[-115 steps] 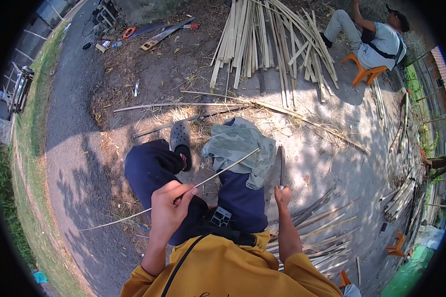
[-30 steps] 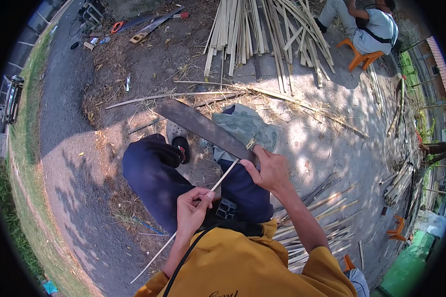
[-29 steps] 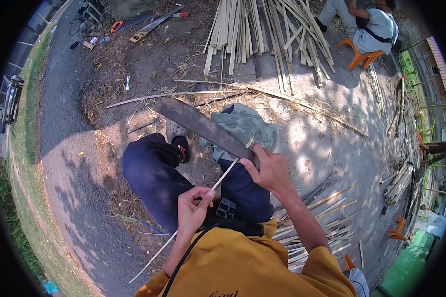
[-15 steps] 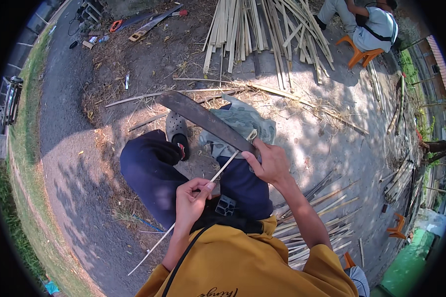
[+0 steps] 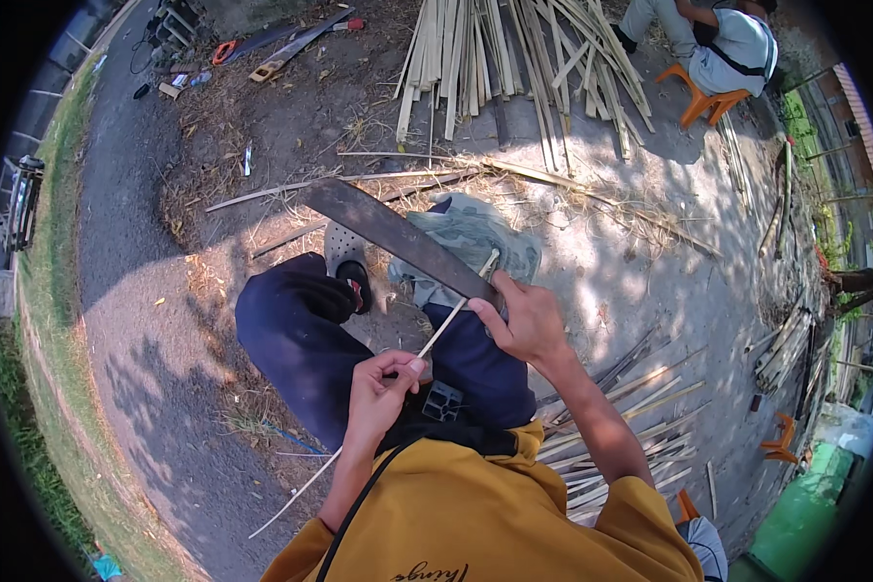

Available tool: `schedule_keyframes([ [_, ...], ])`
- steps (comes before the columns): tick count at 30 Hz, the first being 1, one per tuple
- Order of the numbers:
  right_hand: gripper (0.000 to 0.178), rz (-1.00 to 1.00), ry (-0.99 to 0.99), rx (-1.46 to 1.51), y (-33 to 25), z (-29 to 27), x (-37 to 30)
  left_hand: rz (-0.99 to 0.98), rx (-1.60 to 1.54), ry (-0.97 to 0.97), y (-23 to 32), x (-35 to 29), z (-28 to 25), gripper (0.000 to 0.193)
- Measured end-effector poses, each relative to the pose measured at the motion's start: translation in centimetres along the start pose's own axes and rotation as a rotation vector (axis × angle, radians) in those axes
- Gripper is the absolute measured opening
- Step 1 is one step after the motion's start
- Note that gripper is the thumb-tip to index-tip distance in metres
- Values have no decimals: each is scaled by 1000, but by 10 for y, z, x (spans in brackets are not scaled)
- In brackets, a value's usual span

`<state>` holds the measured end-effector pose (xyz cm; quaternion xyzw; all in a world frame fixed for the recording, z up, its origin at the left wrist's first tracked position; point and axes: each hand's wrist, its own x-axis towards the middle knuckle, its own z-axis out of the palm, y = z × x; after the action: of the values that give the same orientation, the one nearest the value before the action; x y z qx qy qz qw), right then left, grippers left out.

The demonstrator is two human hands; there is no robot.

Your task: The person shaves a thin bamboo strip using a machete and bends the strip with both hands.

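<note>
My right hand [image 5: 526, 320] grips the handle of a long dark machete [image 5: 393, 237] whose blade points up and to the left. My left hand [image 5: 380, 388] pinches a thin pale bamboo strip [image 5: 446, 320] that runs from below my left arm up to the blade, where its tip meets the edge near the handle. Both hands work above my lap, over dark blue trousers [image 5: 301, 339]. A grey-green cloth [image 5: 470, 238] lies across my right knee under the blade.
A heap of split bamboo slats [image 5: 514, 48] lies ahead. Another person sits on an orange stool [image 5: 708, 97] at the far right. More bamboo strips [image 5: 630, 436] lie by my right side. Tools [image 5: 281, 44] rest on the ground at the upper left, beside a paved path [image 5: 116, 242].
The machete came up from the ground into my right hand and onto the strip. Over the last second the strip has slid back through the blade, leaving less of it beyond the edge.
</note>
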<state>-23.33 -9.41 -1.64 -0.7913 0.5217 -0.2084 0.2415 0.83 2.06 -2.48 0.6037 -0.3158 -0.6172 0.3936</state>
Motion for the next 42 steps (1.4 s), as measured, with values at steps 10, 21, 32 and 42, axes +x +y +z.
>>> schedule_keyframes([
  [10,50,-22,-3,14,3,2,-1,-19,31,17,2,-11,-2,12],
  [21,45,64,36,116,14,3,-4,34,123,37,4,-20,-24,9],
  [32,55,430,507,966,73,3,-44,80,330,91,74,-65,-38,11],
  [42,59,996,318,-56,240,145,-124,392,592,84,128,-18,-8,10],
])
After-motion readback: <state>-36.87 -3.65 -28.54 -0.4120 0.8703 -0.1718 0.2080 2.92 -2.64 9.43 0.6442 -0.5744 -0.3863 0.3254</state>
